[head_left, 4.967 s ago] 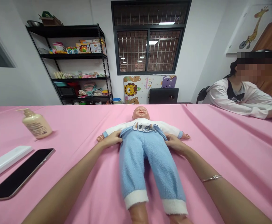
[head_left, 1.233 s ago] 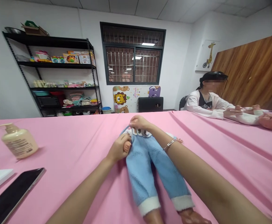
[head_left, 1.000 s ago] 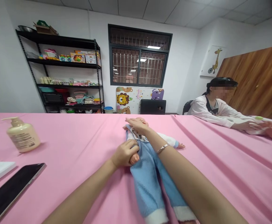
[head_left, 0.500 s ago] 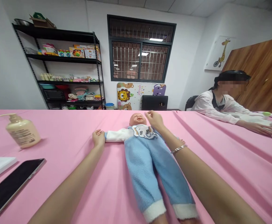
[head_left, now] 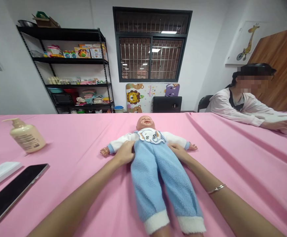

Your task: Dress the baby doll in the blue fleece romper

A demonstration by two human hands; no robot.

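A baby doll (head_left: pixel 145 122) lies on its back on the pink cloth, head away from me and arms spread to the sides. It wears light blue fleece overalls (head_left: pixel 149 164) with an elephant bib (head_left: pixel 151 136) over a white long-sleeved top. My left hand (head_left: pixel 125 152) is against the left side of the overalls at the waist, its fingertips hidden beside the doll. On the right side of the waist rests my right hand (head_left: pixel 178 151), with its fingertips partly hidden by the cloth of the overalls. Whether either hand grips the fabric is unclear.
To the left stand a pump bottle (head_left: pixel 28 136), a white box-like item (head_left: pixel 1 174) and a black phone (head_left: pixel 16 192). A person (head_left: pixel 242 98) sits at the table's right side, arms on it. Shelves (head_left: pixel 69 59) stand behind.
My left hand has left the doll's sleeve end and moved in to the waist. My right hand has come down from beside the head to the other side. Both doll arms now show.
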